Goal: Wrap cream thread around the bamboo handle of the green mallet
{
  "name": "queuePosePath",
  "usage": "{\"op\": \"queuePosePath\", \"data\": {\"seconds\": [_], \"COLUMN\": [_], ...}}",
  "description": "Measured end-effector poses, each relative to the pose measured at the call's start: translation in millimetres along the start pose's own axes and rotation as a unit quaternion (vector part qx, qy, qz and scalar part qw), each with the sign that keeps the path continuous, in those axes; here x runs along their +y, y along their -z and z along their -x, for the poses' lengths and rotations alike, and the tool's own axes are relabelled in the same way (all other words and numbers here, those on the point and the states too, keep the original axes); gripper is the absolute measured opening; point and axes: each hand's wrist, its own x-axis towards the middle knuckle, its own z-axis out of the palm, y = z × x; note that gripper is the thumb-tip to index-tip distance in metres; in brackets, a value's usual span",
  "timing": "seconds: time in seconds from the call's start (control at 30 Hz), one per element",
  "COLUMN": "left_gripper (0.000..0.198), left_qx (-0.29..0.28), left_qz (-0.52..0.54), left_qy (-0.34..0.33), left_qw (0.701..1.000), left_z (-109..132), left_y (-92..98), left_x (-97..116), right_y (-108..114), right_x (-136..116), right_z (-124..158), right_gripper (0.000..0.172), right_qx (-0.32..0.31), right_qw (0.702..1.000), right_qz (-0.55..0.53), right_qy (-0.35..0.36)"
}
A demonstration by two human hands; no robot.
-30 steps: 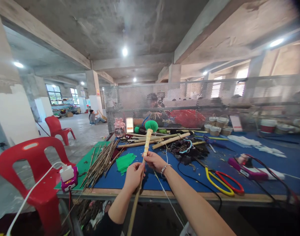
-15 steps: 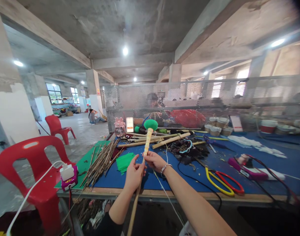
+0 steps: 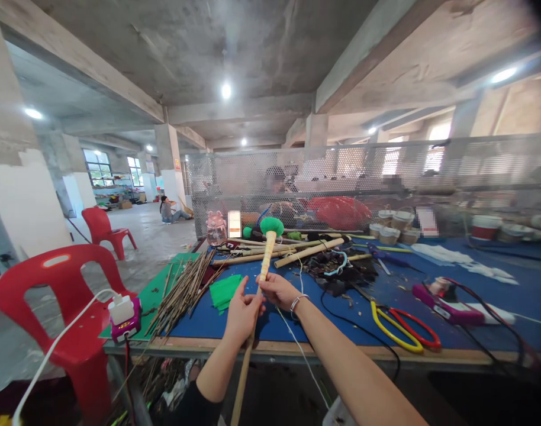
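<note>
A long wooden stick slants up from the bottom of the view, with a round green head on its upper end. Pale yellow wrapping covers the shaft just under that head. My left hand is closed round the stick below the wrapping, its index finger pointing up. Higher up, my right hand pinches the shaft at the lower end of the wrapping; a bracelet sits on that wrist. A white cord hangs down beside the right forearm. Green cloth lies left of the hands.
A bundle of thin sticks lies on the table's left. Scissors with yellow and red handles rest at the right front. Power strips and cables sit at both sides. Behind stands a perforated metal screen; a red chair is at left.
Almost nothing differs. Both hands keep their places on the stick, and its green head has shifted very slightly.
</note>
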Motion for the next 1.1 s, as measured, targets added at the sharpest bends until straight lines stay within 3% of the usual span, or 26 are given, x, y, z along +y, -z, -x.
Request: {"op": "queuePosePath", "data": {"seconds": [0.13,0.33,0.5,0.6,0.83,1.1], "left_gripper": [0.078,0.077,0.086,0.081,0.08,0.075], "left_qx": [-0.007,0.041,0.018,0.005,0.052,-0.004], "left_qz": [-0.013,-0.042,0.002,0.002,-0.038,0.007], "left_qy": [0.019,-0.056,0.01,0.035,-0.058,0.027], "left_qw": [1.0,0.997,1.0,0.999,0.996,1.0], "left_z": [-1.4,-5.4,-3.2,-2.7,-5.7,-2.6], "left_y": [-0.2,2.8,2.0,0.9,3.9,2.9], "left_x": [-1.2,-9.9,-1.8,1.0,-7.1,0.5], "right_y": [0.3,-0.8,-0.4,-0.7,1.3,-1.1], "right_x": [0.7,3.3,2.6,2.6,5.1,1.8], "right_z": [1.1,-2.9,-0.6,-0.1,-3.8,0.2], "right_gripper": [0.037,0.04,0.038,0.038,0.038,0.037], "right_qx": [-0.005,0.042,0.004,-0.001,0.036,-0.003], "right_qw": [1.0,0.998,1.0,0.999,0.998,0.999], "right_qz": [0.004,0.038,0.025,0.036,0.051,0.035], "right_qy": [-0.007,0.012,0.002,0.002,0.016,-0.001]}}
